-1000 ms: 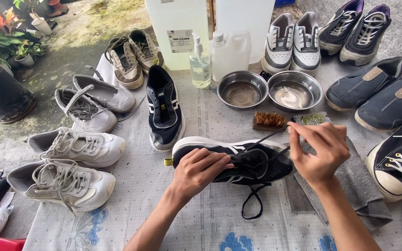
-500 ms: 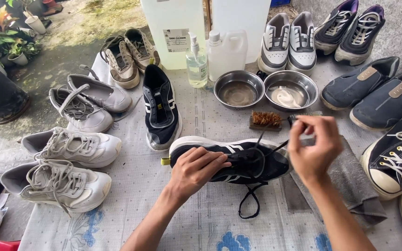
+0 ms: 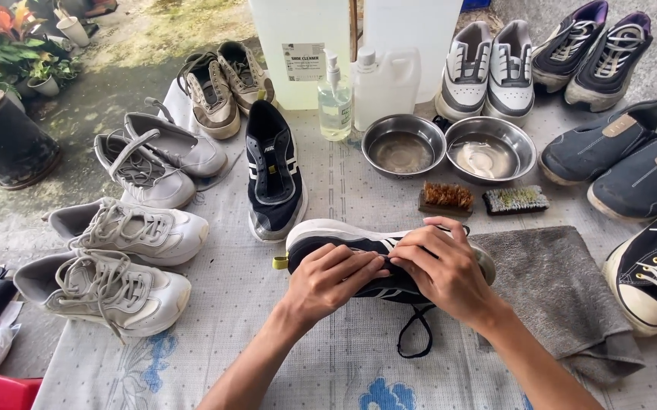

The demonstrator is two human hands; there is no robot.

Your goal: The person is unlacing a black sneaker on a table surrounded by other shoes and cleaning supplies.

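While both hands rest on it, the black sneaker with white stripes and a white sole (image 3: pixel 328 241) lies on its side at the near middle of the grey dotted cloth (image 3: pixel 267 334) that covers the tabletop. The left hand (image 3: pixel 328 277) presses on the shoe's heel half, fingers curled down over the upper. The right hand (image 3: pixel 444 269) covers the lacing area, its fingers bent and pinched at the black shoelace (image 3: pixel 416 334), whose loop hangs out below the shoe onto the cloth. Just right of the shoe lies a grey folded towel (image 3: pixel 564 292). To the left sit two white chunky sneakers (image 3: pixel 116 258). Beyond the held shoe stands its matching black sneaker (image 3: pixel 274 171), upright, toe toward the camera. Farther on, a brown-bristled wooden brush (image 3: pixel 445 198) and a pale-bristled black brush (image 3: pixel 516 200) lie side by side, well apart from the hands. Behind them stand two round steel bowls (image 3: pixel 450 148), touching each other. At the far edge are a clear pump bottle (image 3: pixel 334 99), a white plastic jug (image 3: pixel 386 83), and a pair of grey-and-white sneakers (image 3: pixel 486 72).
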